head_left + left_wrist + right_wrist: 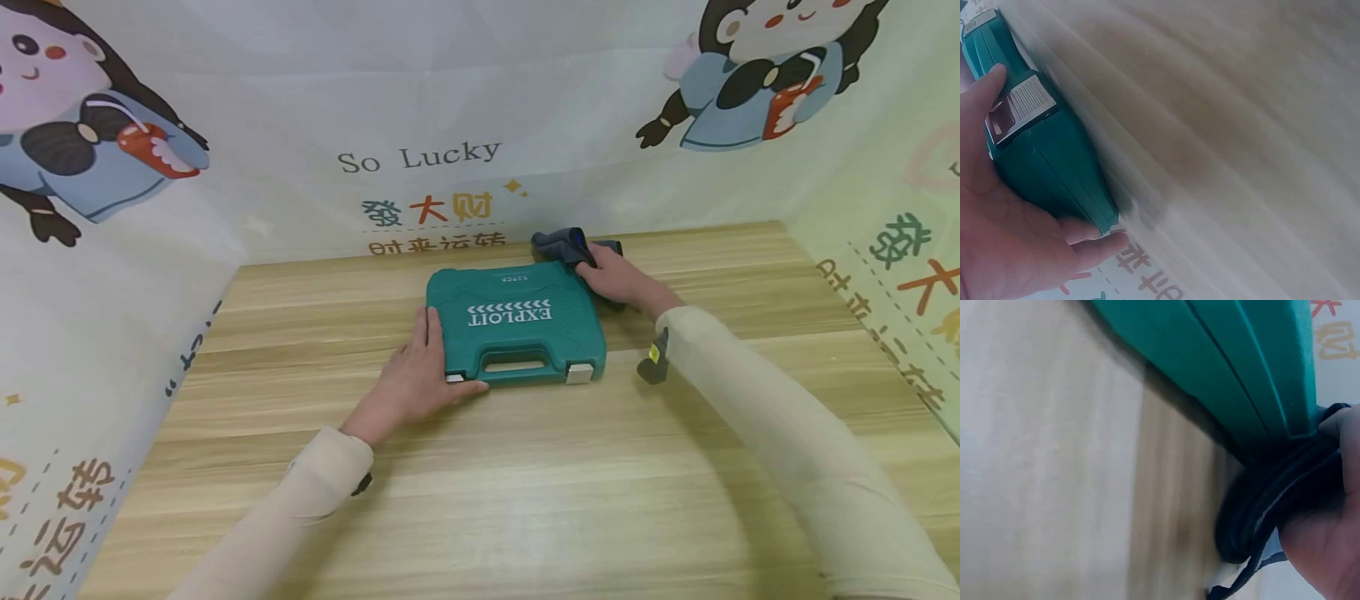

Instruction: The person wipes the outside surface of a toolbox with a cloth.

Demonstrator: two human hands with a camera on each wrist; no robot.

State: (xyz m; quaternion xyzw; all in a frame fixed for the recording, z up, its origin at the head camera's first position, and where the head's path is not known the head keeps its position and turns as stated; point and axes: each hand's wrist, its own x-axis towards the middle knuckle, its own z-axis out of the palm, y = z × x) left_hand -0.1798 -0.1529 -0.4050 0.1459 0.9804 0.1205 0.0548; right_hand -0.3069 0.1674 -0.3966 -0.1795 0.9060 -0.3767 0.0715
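Note:
A teal plastic tool case (517,333) lies flat on the wooden table, its lettering upside down to me and its handle side nearest. My left hand (416,367) rests against its near left corner, fingers along the left side and thumb along the front edge. Close up in the left wrist view, the thumb of that hand (1016,225) lies beside a silver latch (1029,103). Behind the case's far right corner, my right hand (618,275) grips a dark blue-grey item (558,244). In the right wrist view this dark item (1260,494), edged and strap-like, touches the case; its kind is unclear.
The wooden table (525,483) meets a white printed cloth (420,83) hung at the back and on both sides. A small black device with a yellow mark (655,357) hangs at my right wrist.

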